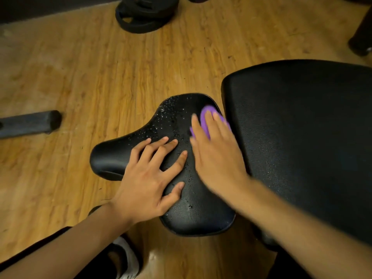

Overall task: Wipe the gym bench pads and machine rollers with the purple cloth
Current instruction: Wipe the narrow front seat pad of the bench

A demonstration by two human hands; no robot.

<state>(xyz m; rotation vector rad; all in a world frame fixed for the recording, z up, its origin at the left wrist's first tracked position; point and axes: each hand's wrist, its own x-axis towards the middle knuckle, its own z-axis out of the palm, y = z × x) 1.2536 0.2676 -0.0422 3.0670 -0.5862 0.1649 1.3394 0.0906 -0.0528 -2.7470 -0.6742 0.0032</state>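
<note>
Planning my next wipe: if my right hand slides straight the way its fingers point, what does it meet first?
The right hand, on the purple cloth, would first cross the wet far strip of the seat pad, then probably pass its edge over wooden floor.

The seat pad point(177, 111) is bare on its far, droplet-covered part ahead of both hands, and on its narrow left end. The left hand point(149, 178) lies flat across the middle. The right hand point(217, 156) presses the purple cloth point(205, 115) close to the right edge, where the big back pad point(302, 127) stands just beside, with only a thin gap between. To the left the wooden floor point(80, 67) is open as far as a dark bar end point(30, 123). Weight plates point(145, 15) lie well beyond.
</note>
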